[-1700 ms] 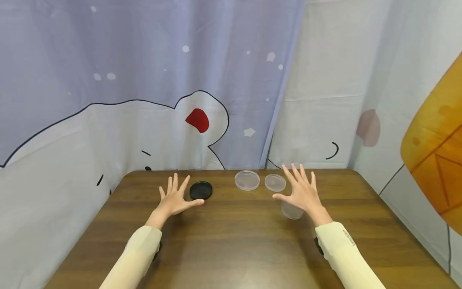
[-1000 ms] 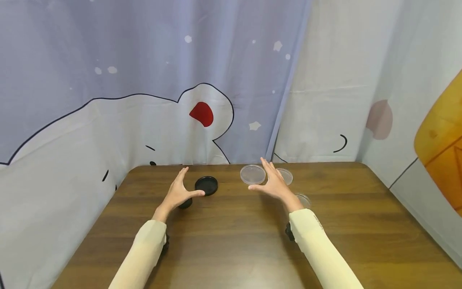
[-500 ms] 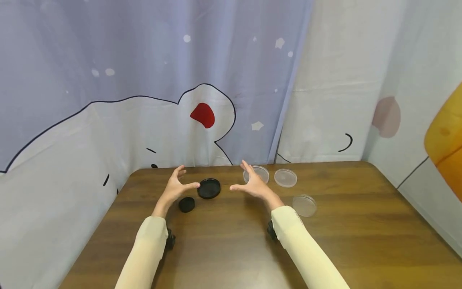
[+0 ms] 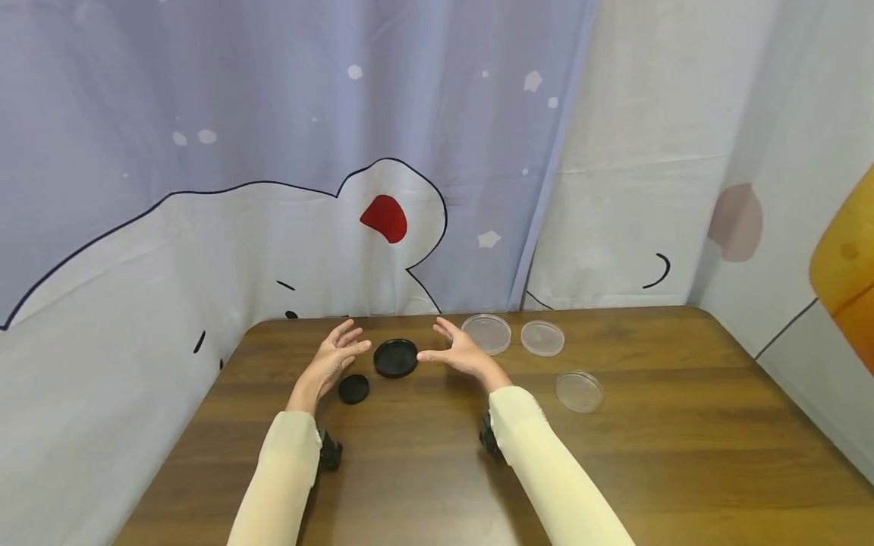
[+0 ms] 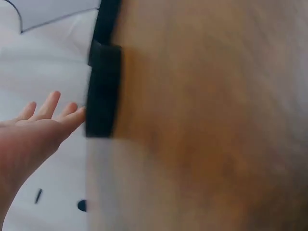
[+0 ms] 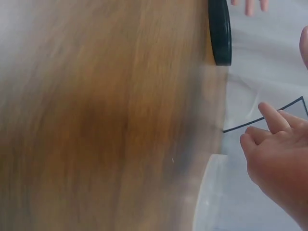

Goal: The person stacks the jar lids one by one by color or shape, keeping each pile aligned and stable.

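Observation:
My left hand (image 4: 331, 359) hovers with loosely bent fingers just left of a large, shallow, round black dish (image 4: 396, 358). A smaller round black piece (image 4: 353, 389) lies below that hand, near its wrist side. On the dish's other side, my right hand (image 4: 461, 353) is held up with its thumb extended toward the rim; nothing is in its grasp. In the left wrist view the left hand (image 5: 36, 137) shows nothing held, next to the small black piece (image 5: 103, 94) seen edge-on. The right wrist view has the right hand (image 6: 284, 144) beyond the black dish (image 6: 221, 36).
Three clear round dishes lie at the right: a large one (image 4: 488, 334) partly behind my right hand, a smaller one (image 4: 542, 338) beside it, and another (image 4: 579, 391) nearer me. The brown wooden table (image 4: 437, 470) ends at a printed curtain (image 4: 307, 114).
My right hand has moved left from among the clear dishes to beside the large black dish. My left hand has turned and relaxed, uncovering the smaller black piece. The head view has shifted slightly.

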### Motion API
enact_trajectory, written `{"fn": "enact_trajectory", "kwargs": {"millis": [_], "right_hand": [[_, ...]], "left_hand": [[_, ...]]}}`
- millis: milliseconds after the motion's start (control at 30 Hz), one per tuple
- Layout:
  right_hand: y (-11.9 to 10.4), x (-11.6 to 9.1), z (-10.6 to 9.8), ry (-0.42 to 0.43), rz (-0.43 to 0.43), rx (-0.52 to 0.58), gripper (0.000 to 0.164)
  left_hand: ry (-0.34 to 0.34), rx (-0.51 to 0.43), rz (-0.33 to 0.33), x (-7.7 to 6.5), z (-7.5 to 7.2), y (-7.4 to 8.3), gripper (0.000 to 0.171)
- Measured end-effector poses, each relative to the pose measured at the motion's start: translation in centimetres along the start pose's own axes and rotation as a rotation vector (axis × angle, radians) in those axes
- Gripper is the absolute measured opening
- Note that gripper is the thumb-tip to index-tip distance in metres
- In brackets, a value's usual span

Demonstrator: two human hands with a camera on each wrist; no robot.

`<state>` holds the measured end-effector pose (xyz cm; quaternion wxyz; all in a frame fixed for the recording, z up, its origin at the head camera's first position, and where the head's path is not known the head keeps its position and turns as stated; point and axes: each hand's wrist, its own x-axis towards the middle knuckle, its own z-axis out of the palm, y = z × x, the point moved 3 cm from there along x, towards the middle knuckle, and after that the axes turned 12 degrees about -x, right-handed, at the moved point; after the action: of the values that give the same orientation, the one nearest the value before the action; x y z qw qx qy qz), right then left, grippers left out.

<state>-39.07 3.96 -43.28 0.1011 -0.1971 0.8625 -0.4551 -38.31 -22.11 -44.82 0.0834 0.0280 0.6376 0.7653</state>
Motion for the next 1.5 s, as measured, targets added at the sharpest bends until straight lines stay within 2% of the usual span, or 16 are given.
{"fn": "enact_trajectory", "kwargs": {"millis": [33, 167, 333, 633, 833, 967, 1067, 1233, 1500], "right_hand": [[0.0, 0.1, 0.2, -0.001, 0.004, 0.014, 0.091], [0.6, 0.5, 0.6, 0.002, 0.033, 0.032, 0.088], [1.4, 0.8, 2.0, -0.018, 0.078, 0.073, 0.087], [1.6, 1.1, 3.4, -0.050, 0.068, 0.109, 0.086], [1.6, 1.5, 4.3, -0.029, 0.056, 0.110, 0.081], [1.5, 1.9, 4.3, -0.005, 0.049, 0.109, 0.079], [1.3, 2.0, 4.1, 0.017, 0.050, 0.104, 0.077], [1.2, 2.2, 4.0, 0.042, 0.047, 0.033, 0.074], [1.1, 2.5, 4.5, 0.079, 0.072, -0.046, 0.072]], "left_hand": [[-0.003, -0.020, -0.012, 0.1, -0.1, -0.2, 0.084], [0.001, 0.005, -0.042, 0.4, 0.0, -0.9, 0.088], [-0.031, 0.103, -0.083, 0.4, 0.3, -1.5, 0.090], [-0.065, 0.238, -0.099, 0.9, 0.6, -2.2, 0.086], [-0.004, 0.261, -0.071, 1.2, 0.3, -2.5, 0.083], [0.014, 0.276, -0.041, 1.4, 0.4, -2.0, 0.081], [0.001, 0.276, -0.017, 1.3, 1.0, -1.3, 0.080], [0.002, 0.291, -0.002, 1.5, 1.5, -1.2, 0.077], [-0.002, 0.317, 0.015, 1.7, 1.1, -1.6, 0.075]]}}
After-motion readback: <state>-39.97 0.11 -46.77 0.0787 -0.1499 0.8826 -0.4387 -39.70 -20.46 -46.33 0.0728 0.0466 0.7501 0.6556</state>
